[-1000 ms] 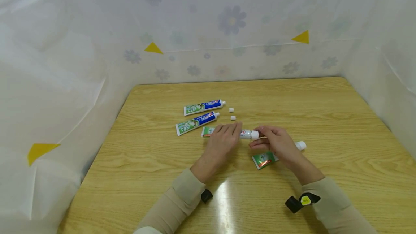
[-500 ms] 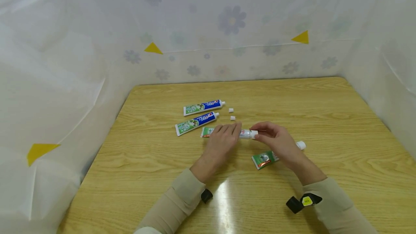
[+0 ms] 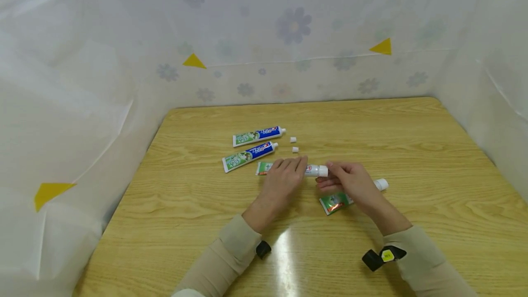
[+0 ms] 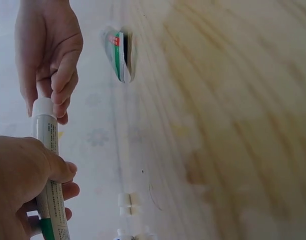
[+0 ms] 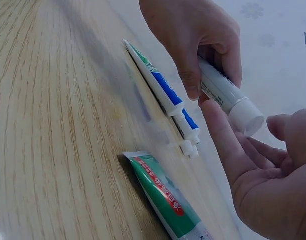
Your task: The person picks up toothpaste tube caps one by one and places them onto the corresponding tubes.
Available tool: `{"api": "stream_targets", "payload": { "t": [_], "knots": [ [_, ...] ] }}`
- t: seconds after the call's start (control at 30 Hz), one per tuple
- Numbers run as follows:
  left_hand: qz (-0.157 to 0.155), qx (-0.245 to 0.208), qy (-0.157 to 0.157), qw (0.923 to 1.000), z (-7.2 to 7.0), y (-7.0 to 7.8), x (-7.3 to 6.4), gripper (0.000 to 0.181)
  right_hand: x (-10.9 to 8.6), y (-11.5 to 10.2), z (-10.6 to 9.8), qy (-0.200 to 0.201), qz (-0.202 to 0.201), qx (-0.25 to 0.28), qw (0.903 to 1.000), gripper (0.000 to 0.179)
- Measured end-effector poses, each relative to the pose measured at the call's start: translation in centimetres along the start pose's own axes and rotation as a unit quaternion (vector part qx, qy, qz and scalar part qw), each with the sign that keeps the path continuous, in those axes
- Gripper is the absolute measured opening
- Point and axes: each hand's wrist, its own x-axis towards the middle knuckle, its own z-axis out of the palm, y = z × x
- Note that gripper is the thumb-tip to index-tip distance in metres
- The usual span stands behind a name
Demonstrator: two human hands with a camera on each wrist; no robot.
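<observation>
My left hand (image 3: 282,178) grips a green-and-white toothpaste tube (image 4: 48,132) around its body, holding it above the table. The tube's white cap (image 5: 247,117) is on and points toward my right hand (image 3: 352,184). In the right wrist view the right fingers (image 5: 225,142) are extended beside and below the cap, with the thumb apart from it. Whether a fingertip touches the cap I cannot tell. A second green toothpaste tube (image 5: 165,195), its white cap (image 3: 381,184) on, lies under the right hand, which hides its middle in the head view.
Two blue-and-green toothpaste tubes (image 3: 259,136) lie uncapped on the wooden table (image 3: 198,205), farther back and left. Their two small white caps, a rear cap (image 3: 293,140) and a front cap (image 3: 295,150), stand near the nozzles. Plastic sheeting (image 3: 264,26) walls the back and sides.
The right hand had its fingers and thumb at the cap half a second ago; now the grip is loosened and the fingers are spread below it. The left hand stays on the tube.
</observation>
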Motion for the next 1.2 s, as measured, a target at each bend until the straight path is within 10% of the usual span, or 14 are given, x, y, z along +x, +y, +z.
{"api": "stream_targets", "payload": {
  "t": [0.3,0.77,1.2],
  "knots": [
    [-0.002,-0.005,0.005,1.0,-0.03,0.05,-0.03,0.039,-0.27,0.21,-0.5,-0.011,-0.012,-0.021,0.9996,0.067],
    [0.002,0.005,0.013,0.9999,0.02,0.08,0.1,0.036,-0.65,-0.14,-0.37,0.018,-0.056,-0.073,0.9956,0.04],
    [0.002,-0.003,0.006,1.0,0.17,0.28,0.08,0.035,-0.12,0.29,-0.18,0.001,0.009,0.0,1.0,0.046]
  ]
}}
